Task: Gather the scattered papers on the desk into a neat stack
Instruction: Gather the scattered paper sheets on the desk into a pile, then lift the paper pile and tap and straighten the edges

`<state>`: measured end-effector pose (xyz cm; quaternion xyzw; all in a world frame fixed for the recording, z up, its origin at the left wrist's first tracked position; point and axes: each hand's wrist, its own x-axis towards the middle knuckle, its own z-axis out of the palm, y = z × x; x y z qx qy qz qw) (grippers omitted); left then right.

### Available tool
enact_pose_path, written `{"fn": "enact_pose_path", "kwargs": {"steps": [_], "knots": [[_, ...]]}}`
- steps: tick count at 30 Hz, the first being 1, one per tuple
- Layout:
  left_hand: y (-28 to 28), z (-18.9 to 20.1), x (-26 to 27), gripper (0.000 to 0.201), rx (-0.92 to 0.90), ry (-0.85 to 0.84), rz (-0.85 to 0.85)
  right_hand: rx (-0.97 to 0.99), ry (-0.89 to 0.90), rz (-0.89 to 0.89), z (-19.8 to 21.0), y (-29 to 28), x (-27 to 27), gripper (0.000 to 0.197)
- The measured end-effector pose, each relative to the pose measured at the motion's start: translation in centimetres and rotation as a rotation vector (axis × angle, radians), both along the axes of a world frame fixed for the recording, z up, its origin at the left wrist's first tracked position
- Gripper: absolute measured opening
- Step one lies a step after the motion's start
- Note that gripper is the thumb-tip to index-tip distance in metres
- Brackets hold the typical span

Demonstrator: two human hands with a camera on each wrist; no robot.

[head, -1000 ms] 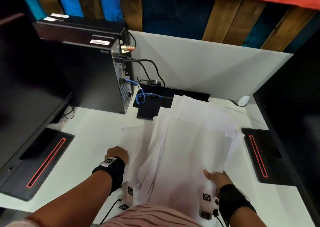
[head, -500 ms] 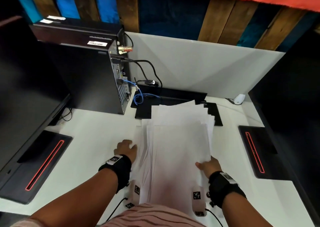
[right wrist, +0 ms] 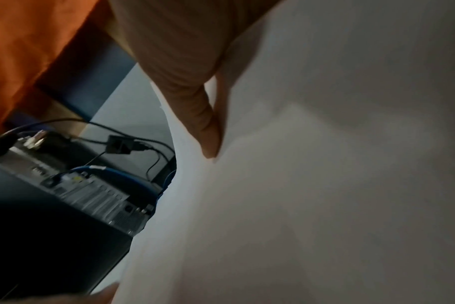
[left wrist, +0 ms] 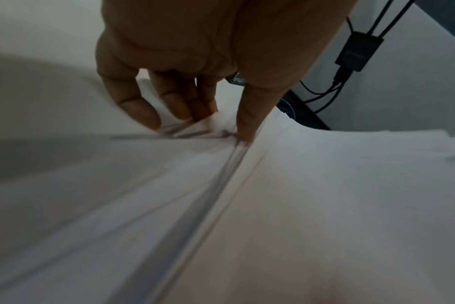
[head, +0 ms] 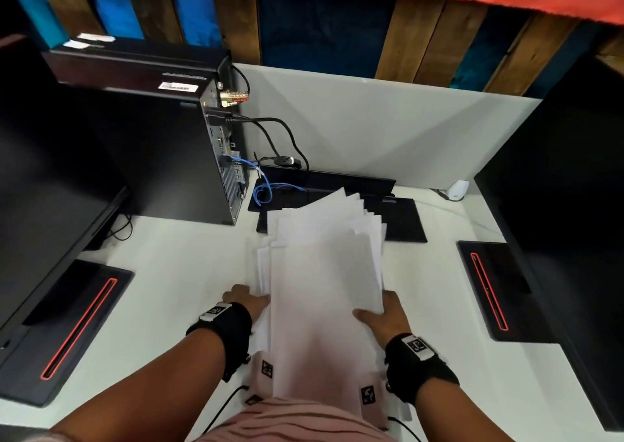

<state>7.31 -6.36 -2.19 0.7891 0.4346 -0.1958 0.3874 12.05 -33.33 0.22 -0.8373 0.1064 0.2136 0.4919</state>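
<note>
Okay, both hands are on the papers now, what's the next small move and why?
Probably tap the far ends square. The left hand and right hand grip the papers by their sides, yet the far corners fan out unevenly over the black stand base, and loose edges jut out by the left fingers.

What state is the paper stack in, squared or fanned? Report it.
Fanned. The papers splay at the far end, with stepped edges on the left side too. Left hand and right hand hold the sides.

Head view looks down over the desk (head: 189,273); both wrist views sit close, seemingly sharing the papers (head: 324,289).
</note>
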Motion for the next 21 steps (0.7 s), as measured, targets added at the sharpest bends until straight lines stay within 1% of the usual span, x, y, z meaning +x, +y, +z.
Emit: {"fn": "enact_pose_path", "kwargs": {"steps": [1,4,6,8,11,12,15,18,19,21], "knots": [[0.0,0.2,-0.1,0.081,0.014,0.019,-0.019,0.027,-0.047,0.022,0.2,0.5,-0.4,0.049],[-0.1,0.6,-0.5,0.087,0.025,0.031,-0.029,0.117,-0.153,0.095,0.4,1.5,-1.0,0.074],[-0.4,0.7,-0.7,0.087,0.029,-0.003,-0.026,0.161,-0.141,0.065,0.4,1.4,-0.8,0.083],[-0.9,0.7,-0.9,0.088,-0.006,-0.083,0.018,0.182,-0.039,-0.005,0.3,1.0,-0.4,0.08],[-1.7,0.9,-0.9,0.084,-0.108,-0.177,0.111,0.114,0.063,0.057,-0.1,0.6,0.3,0.049],[-1.9,1.0,-0.8,0.08,-0.145,-0.194,0.142,0.11,0.08,0.059,-0.4,0.5,0.3,0.048],[-2.1,1.6,-0.4,0.067,-0.166,-0.165,0.17,0.131,0.107,0.045,-1.1,0.2,0.4,0.053],[-1.9,1.4,-0.2,0.062,-0.181,-0.137,0.127,0.131,0.076,0.033,-0.9,-0.1,0.6,0.057],[-1.6,1.0,-0.2,0.06,-0.191,-0.136,0.116,0.123,0.056,0.033,-1.1,-0.4,0.7,0.064],[-1.3,0.5,-0.4,0.055,-0.207,-0.126,0.108,0.124,0.035,-0.021,-1.6,-1.0,0.9,0.085]]}}
